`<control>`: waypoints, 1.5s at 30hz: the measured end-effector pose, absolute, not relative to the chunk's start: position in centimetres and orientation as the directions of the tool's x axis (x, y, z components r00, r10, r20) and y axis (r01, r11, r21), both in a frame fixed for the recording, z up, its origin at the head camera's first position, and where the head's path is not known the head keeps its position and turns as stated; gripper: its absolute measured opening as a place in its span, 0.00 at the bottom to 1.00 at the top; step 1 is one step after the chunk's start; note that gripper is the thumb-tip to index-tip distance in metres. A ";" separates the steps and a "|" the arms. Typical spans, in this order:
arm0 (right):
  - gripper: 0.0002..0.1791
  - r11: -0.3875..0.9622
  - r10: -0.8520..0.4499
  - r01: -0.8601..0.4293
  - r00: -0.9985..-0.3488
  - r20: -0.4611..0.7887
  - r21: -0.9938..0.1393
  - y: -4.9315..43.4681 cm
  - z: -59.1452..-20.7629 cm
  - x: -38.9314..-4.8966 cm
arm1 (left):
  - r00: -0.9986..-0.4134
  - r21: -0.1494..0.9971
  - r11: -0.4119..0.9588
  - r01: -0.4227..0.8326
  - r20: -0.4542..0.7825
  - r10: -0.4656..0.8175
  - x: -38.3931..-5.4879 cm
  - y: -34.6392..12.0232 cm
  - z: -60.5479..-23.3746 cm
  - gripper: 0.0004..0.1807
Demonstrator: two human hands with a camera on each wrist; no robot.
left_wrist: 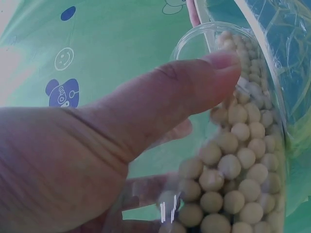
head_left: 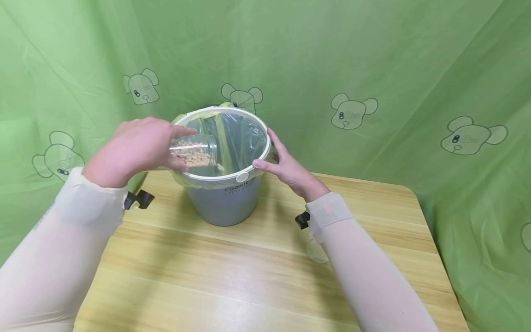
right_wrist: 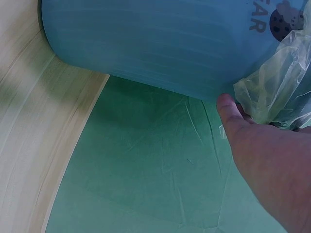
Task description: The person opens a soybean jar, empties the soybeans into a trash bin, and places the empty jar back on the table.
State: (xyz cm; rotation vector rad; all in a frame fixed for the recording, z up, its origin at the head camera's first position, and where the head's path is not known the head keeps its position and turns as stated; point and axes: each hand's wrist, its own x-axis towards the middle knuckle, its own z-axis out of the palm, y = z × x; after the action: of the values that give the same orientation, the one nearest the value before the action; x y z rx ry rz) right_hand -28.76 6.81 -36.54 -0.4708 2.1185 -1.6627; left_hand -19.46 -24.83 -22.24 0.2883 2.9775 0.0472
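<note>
My left hand [head_left: 138,145] grips a clear jar [left_wrist: 187,43] of round, pale beans [left_wrist: 228,165]. The jar lies on its side, its mouth over the inside of a grey-blue trash bin [head_left: 224,205]. A thin yellowish bag [head_left: 232,138] lines the bin and folds over its rim. A few beans seem to lie by the jar's mouth, against the bag. At the bin's right side, my right hand [head_left: 292,173] holds the white rim [head_left: 265,124], thumb on the near edge and fingers round the outside; the right wrist view shows the thumb against the bin's wall.
The bin stands near the back edge of a wooden table [head_left: 232,276]. Behind it hangs a green curtain [head_left: 298,60] printed with bear faces. A small clear round disc [head_left: 317,250] is seen beside my right forearm.
</note>
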 end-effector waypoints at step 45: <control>0.63 0.253 -0.499 -0.028 -0.860 -0.106 -0.967 6.8 -36.4 -28.9 | -0.968 0.010 0.982 0.189 -0.167 0.188 -19.6 -24.6 -22.1 0.53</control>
State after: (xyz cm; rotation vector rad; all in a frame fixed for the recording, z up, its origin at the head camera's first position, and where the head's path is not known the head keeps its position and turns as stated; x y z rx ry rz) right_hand -28.88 6.83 -36.44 -0.4810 2.1387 -1.6390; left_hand -19.61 -24.64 -22.13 0.2841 2.9602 -0.0094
